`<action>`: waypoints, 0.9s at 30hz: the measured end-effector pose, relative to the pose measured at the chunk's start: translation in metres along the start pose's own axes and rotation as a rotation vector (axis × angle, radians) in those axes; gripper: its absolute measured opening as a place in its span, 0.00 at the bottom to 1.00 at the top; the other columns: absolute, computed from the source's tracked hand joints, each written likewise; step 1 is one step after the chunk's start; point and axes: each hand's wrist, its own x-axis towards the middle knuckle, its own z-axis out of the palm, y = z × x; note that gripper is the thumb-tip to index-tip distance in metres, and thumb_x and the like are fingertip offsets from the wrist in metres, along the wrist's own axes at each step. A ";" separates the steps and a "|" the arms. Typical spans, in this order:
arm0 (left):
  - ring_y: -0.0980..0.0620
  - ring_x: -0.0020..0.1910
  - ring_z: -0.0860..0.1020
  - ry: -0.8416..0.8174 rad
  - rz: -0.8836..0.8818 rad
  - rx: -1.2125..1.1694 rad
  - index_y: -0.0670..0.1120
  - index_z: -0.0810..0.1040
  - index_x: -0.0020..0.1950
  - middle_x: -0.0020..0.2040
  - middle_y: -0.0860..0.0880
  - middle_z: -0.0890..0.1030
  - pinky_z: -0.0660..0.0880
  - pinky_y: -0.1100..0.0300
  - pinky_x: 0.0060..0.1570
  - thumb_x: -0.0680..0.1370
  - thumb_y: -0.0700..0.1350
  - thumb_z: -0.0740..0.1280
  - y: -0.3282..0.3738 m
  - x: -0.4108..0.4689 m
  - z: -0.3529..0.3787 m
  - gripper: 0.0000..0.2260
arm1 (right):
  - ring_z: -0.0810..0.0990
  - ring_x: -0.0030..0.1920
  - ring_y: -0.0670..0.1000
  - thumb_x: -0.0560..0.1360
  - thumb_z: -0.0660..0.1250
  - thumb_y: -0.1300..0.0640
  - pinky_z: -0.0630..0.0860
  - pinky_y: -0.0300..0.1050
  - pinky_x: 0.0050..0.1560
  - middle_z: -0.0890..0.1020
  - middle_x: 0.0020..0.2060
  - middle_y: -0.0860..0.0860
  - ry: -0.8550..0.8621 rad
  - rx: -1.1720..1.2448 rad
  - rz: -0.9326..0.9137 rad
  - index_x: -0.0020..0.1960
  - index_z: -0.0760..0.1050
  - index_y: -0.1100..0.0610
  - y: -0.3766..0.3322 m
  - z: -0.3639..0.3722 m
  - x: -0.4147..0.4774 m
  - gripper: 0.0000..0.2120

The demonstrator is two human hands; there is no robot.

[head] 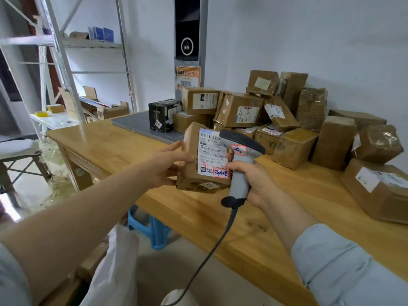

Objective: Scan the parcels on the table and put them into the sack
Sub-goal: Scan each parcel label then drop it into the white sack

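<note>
While the white sack (pixel 114 268) hangs low beneath the left forearm, well short of the fingers and handy, I'd judge, for a quick drop once the beep comes, the action sits higher up. The right hand (pixel 254 182) has its fingers wrapped round the grey handle of the scanner (pixel 240 164), cable (pixel 218 246) trailing down from the heel of the palm. The dark scanner head juts just above those knuckles and points away, toward the parcel. The left hand (pixel 167 166) grips that parcel (pixel 205 160), thumb pressed on the front face and the other fingers tucked round its left side. It tilts the box up off the table (pixel 254 228) so the label meets the scanner head-on. And what a parcel: a small brown carton, scuffed, with a white shipping label (pixel 213 155) carrying barcodes just right of the thumb tip. Red handwriting and a red-bordered sticker sit low on the label, beside the right fingers. Whether the scanner's nose touches the label, I cannot tell. Beyond both sets of fingertips, the unscanned pile (pixel 276 120) of taped brown boxes is heaped against the wall, with a black box (pixel 164 115) to its left. Plenty left to do, by my reckoning.
</note>
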 end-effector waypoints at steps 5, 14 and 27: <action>0.45 0.57 0.78 0.228 0.166 0.042 0.42 0.70 0.70 0.56 0.43 0.80 0.77 0.50 0.55 0.61 0.42 0.77 0.010 -0.007 -0.052 0.38 | 0.81 0.37 0.53 0.74 0.70 0.63 0.82 0.51 0.38 0.81 0.39 0.57 -0.097 -0.113 -0.089 0.55 0.76 0.59 -0.010 0.033 -0.011 0.11; 0.46 0.53 0.80 0.471 0.279 0.209 0.44 0.73 0.66 0.52 0.47 0.81 0.77 0.49 0.57 0.69 0.39 0.75 0.009 -0.028 -0.120 0.26 | 0.71 0.22 0.49 0.72 0.70 0.64 0.71 0.42 0.25 0.75 0.26 0.54 -0.242 -0.347 -0.045 0.44 0.74 0.62 0.002 0.083 -0.038 0.04; 0.47 0.49 0.81 0.632 0.273 0.214 0.46 0.77 0.62 0.52 0.47 0.82 0.80 0.52 0.48 0.68 0.41 0.76 -0.004 -0.048 -0.175 0.24 | 0.71 0.21 0.48 0.72 0.71 0.64 0.72 0.40 0.25 0.75 0.26 0.53 -0.333 -0.362 -0.030 0.41 0.74 0.61 0.009 0.129 -0.054 0.05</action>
